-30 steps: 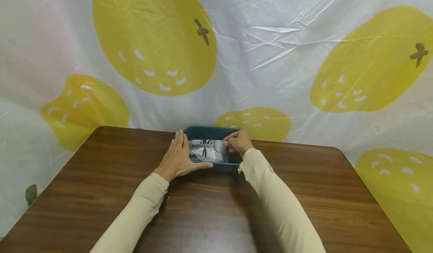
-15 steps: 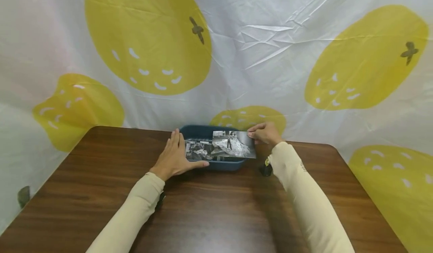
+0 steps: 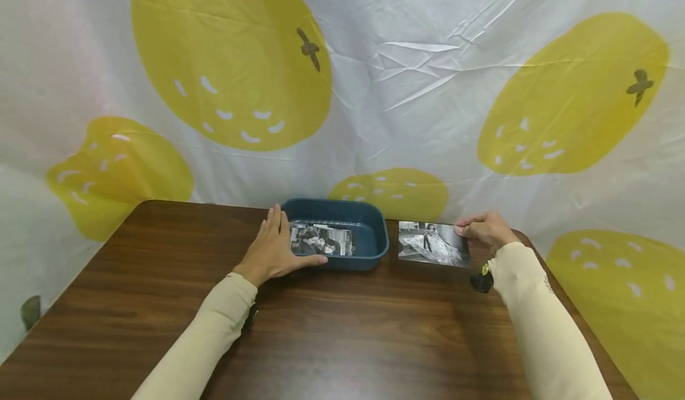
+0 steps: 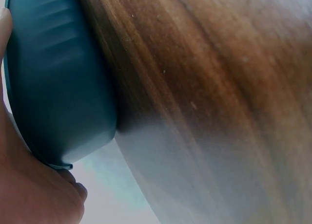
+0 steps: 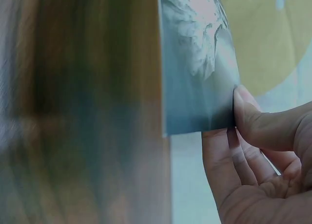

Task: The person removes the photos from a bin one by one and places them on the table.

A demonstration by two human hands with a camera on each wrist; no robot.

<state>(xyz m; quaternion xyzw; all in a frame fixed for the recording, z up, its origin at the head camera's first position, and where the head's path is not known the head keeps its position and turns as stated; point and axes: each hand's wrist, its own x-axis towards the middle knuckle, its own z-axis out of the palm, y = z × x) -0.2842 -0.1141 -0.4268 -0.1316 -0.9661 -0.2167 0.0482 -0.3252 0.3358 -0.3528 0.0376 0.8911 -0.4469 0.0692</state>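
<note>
A black-and-white photo (image 3: 433, 244) of a figure in a wide gown is held by its right end, pinched between the thumb and fingers of my right hand (image 3: 487, 230). In the right wrist view, the thumb presses on the corner of the photo (image 5: 197, 97) with the fingers behind it. My left hand (image 3: 272, 248) lies against the left end of a dark blue plastic tray (image 3: 386, 239), fingers straight and thumb along the front rim. Inside the tray, toward the left, lie more black-and-white photos (image 3: 321, 241). The left wrist view shows the tray's outer wall (image 4: 58, 83) beside the hand.
The tray stands near the back edge of a brown wood-grain table (image 3: 332, 328). Behind it hangs a white cloth (image 3: 407, 120) printed with yellow lemons. The table's right edge runs close by the right forearm.
My right hand has drawn the photo up out of the tray and off to the right, exposing other photos inside. The left hand has stayed at the tray's left end.
</note>
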